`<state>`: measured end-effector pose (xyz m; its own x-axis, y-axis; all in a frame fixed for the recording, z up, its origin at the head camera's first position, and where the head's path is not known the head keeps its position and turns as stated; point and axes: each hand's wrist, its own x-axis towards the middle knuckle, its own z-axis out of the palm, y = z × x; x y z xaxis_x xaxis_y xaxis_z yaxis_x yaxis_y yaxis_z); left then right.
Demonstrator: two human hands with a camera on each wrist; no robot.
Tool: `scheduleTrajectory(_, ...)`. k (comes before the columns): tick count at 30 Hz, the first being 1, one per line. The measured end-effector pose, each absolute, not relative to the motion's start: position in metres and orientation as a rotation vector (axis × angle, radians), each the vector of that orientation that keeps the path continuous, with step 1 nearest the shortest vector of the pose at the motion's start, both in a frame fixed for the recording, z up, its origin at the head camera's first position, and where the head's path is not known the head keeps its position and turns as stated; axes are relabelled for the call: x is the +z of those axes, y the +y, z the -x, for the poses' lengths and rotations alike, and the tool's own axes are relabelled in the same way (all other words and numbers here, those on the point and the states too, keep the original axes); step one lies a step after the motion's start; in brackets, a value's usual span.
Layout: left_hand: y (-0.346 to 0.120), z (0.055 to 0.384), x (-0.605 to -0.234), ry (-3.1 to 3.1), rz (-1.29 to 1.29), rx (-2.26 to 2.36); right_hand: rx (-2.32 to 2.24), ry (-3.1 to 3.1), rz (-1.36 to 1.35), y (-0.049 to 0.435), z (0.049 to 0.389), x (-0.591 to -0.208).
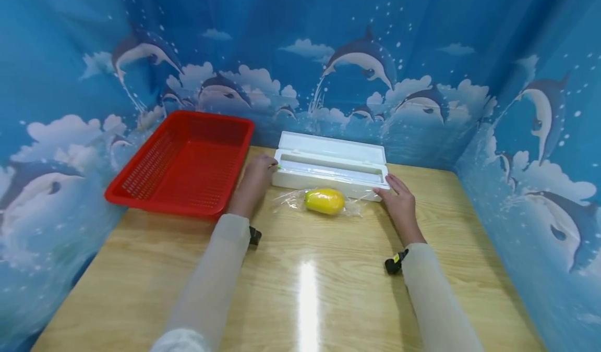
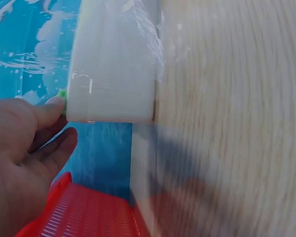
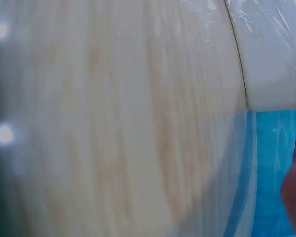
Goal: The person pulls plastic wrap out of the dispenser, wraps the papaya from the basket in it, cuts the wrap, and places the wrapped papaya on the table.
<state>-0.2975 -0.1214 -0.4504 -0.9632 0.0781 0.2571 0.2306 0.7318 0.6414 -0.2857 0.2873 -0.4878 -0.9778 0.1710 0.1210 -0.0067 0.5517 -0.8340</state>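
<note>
A white cling film dispenser [image 1: 331, 177] lies lengthwise at the back of the table, its lid [image 1: 331, 146] raised. Clear film stretches over its front. At its left end, my left hand [image 1: 259, 173] pinches a small green slider [image 2: 63, 93] on the box's edge between thumb and forefinger. My right hand [image 1: 399, 203] grips the right end, thumb at the front and fingers at the corner; only part of this hand shows in the right wrist view. Just in front of the box rests a yellow fruit [image 1: 325, 201] with a greenish end, in clear film.
A red plastic basket [image 1: 188, 172] with slotted sides stands to the left, close to my left forearm. Blue dolphin-print curtains [image 1: 300, 39] surround the wooden table [image 1: 347, 284] at the back and sides. A light reflects off the tabletop.
</note>
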Motion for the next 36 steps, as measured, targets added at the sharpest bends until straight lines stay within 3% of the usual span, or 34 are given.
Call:
scheduleTrajectory(25, -0.106, 0.304, -0.455, -2.759, 0.350, -1.076, 1.296, -2.602, -0.106, 0.288, 0.281, -0.489)
scheduleTrajectory(36, -0.107, 0.304, -0.453, -2.761, 0.384, -1.048, 1.310, -2.588, -0.083, 0.281, 0.278, -0.481)
